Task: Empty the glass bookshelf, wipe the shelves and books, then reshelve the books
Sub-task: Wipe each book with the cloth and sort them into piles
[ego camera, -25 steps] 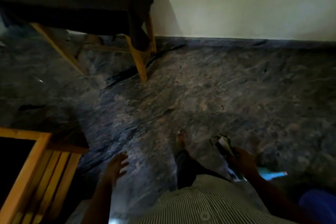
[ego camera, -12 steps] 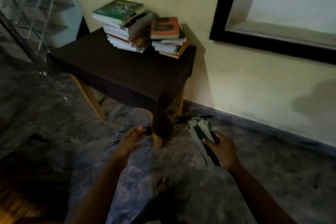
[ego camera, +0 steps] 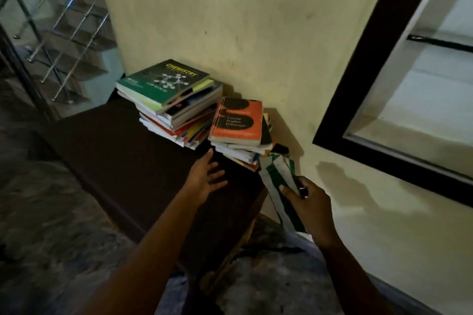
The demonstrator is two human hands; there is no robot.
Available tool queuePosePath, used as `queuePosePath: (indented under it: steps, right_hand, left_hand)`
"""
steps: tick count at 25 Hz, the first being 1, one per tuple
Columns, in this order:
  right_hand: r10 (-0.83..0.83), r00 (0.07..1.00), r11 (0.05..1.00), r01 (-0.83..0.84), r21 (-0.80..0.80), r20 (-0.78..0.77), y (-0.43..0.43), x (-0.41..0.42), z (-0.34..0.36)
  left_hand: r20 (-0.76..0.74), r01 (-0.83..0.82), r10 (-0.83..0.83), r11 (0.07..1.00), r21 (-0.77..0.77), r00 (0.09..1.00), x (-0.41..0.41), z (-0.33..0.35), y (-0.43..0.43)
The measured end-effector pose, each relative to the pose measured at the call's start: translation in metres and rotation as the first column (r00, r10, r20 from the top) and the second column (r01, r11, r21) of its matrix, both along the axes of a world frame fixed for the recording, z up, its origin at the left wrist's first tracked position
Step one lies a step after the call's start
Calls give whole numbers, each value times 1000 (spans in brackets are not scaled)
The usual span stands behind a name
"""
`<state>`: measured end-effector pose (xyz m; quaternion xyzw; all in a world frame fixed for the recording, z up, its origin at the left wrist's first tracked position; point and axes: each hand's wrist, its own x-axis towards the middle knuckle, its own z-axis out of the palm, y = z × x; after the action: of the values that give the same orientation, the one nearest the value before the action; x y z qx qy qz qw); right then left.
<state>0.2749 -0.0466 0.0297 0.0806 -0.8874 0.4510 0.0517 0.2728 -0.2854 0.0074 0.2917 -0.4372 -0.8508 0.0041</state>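
Two stacks of books stand on a dark-clothed table [ego camera: 115, 156] against the wall. The taller stack is topped by a green chemistry book [ego camera: 163, 82]; the smaller one by an orange grammar book [ego camera: 238, 120]. My left hand [ego camera: 204, 178] is stretched out over the table with fingers spread, just short of the smaller stack and holding nothing. My right hand [ego camera: 309, 204] grips a green-and-white striped cloth [ego camera: 275, 179] at the table's right corner, close beside the smaller stack.
A glass bookshelf [ego camera: 58, 33] with metal rods stands at the far left. A black-framed window [ego camera: 358, 84] fills the wall on the right. The floor [ego camera: 51, 212] is dark mottled stone.
My view rose from the floor to the table and moved closer. Both hands lifted toward the book stacks, the right one carrying the cloth up to table height.
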Motion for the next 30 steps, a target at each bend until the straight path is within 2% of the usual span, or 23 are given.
queuePosePath:
  steps: [2,4,8,10,12,14,16,19,22,25,27,30]
  right_hand:
    - [-2,1000,1000,2,-4,-24,-5,-32,1]
    - [48,998,999,-48,-9,-32,-12,-68,4]
    - [274,961,959,-276,-58,-41,-24,-131,27]
    - [387,921,921,-388,-30,-49,-33,-157,37]
    - [520,852,852,-522,-40,-63,-44,-172,47]
    - [642,763,759,-646,-82,-75,-59,-183,54]
    - [725,682,676,-731,-93,-94,-76,-187,58]
    - [761,635,636,-771,-40,-132,-94,-192,57]
    - [760,631,635,-772,-25,-157,-95,-201,61]
    - [739,649,662,-749,19,-182,-87,-213,66]
    - [742,647,658,-753,4,-178,-81,-211,69]
    - [802,565,575,-818,-6,-197,-84,-189,75]
  left_hand:
    - [4,-21,20,996,89,1000,-47,8,6]
    - [21,-80,78,991,104,997,-88,8,11]
    - [110,-383,381,924,0,918,-127,-8,23]
    - [147,-404,417,908,-109,897,-122,-15,28]
    - [196,-373,399,915,-155,896,-105,-21,29]
    - [202,-392,410,911,-126,889,-86,-21,31]
    - [132,-478,481,877,-57,867,-79,-19,36]
    - [92,-550,555,832,-74,827,-87,-8,39]
    - [74,-524,525,851,-31,848,-94,2,32]
    - [32,-500,504,862,-81,863,-81,11,34]
    - [6,-552,554,830,-78,832,-60,13,41]
    - [-62,-646,644,763,-31,763,-11,11,49]
